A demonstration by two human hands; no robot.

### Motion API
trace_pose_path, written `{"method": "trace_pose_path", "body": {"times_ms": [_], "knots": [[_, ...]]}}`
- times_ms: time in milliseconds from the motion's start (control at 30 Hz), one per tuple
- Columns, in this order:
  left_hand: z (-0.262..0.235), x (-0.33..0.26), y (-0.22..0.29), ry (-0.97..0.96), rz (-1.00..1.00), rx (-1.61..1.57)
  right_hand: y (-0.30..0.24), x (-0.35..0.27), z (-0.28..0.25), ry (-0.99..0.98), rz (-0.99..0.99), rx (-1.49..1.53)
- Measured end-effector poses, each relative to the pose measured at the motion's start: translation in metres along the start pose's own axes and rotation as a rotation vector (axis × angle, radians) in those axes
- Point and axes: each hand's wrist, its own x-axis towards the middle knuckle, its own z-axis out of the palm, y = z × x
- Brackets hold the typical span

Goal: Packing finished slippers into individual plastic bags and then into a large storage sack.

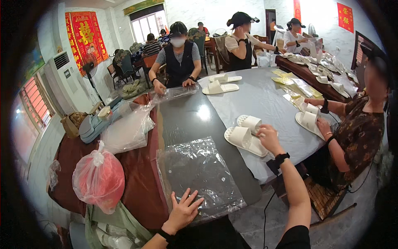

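Informal workshop, people at tables, white slippers, clear bags

Table: dark, glossy top, rounded near right corner. White sheet spread over right part. On sheet: pair of cream slide sandals, side by side, toward near right edge; second pair by far edge; yellow packets toward far right edge. On bare top: clear plastic bag, flat, wrinkled, at near edge; clear wrapping at far left corner. Brown covering along left edge, bearing pile of clear bags and knotted, red-filled bag.
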Motion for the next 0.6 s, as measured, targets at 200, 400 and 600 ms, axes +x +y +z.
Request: {"method": "trace_pose_path", "body": {"times_ms": [200, 400, 600], "knots": [[0.009, 0.002, 0.004, 0.023, -0.082, -0.04, -0.055, 0.015, 0.038, -0.381, 0.073, 0.047], [0.006, 0.0, 0.004, 0.03, -0.142, -0.206, -0.065, 0.004, 0.047, -0.238, 0.099, 0.025], [0.001, 0.008, 0.004, 0.088, -0.18, -0.227, -0.085, -0.033, -0.02, 0.011, 0.067, 0.692]]}}
